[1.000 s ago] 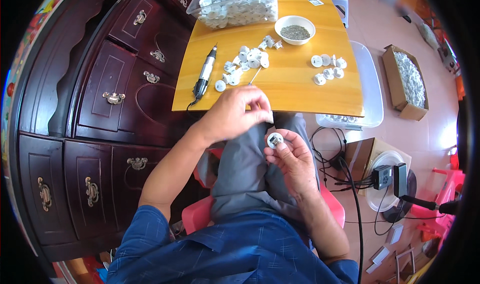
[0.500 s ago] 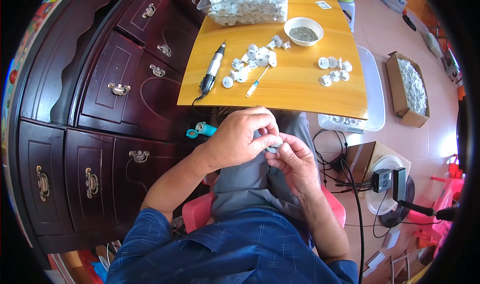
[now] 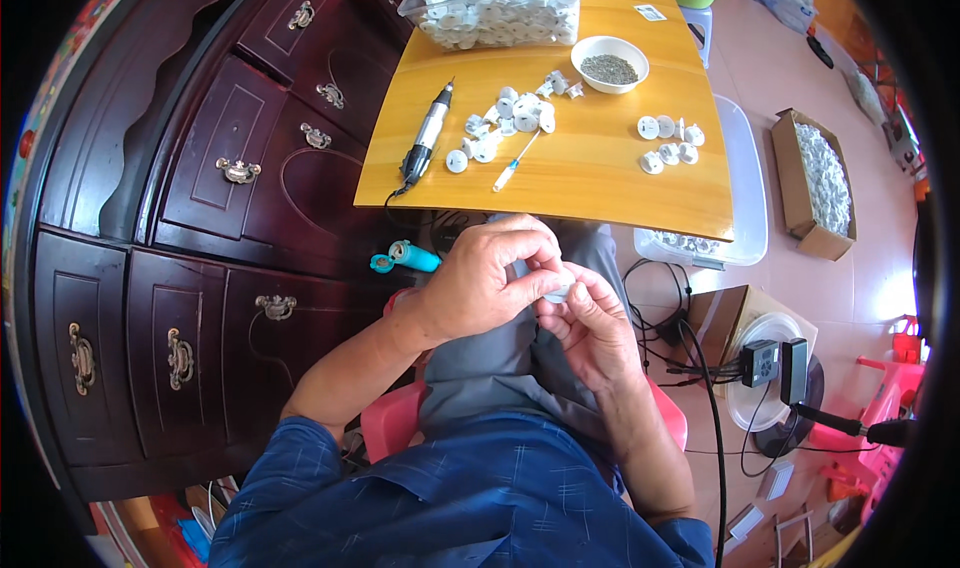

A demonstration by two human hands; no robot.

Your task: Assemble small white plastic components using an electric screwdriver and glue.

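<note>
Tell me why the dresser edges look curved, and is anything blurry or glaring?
Head view: fisheye bends the dark wooden dresser toward a black rim; the centre is sharp, with the left hand and right hand crisp around a small white part; soft sheen on the yellow table; bright floor at right.

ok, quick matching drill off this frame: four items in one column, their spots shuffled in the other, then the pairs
Things:
1. rotary tool
2. white bowl
3. cardboard box
4. small white part

Places:
A. floor, right of the table
B. between both hands, over the lap
C. table's left part, cord over the near edge
D. table's far side, holding dark grains

Pairs: 1-C, 2-D, 3-A, 4-B
</note>
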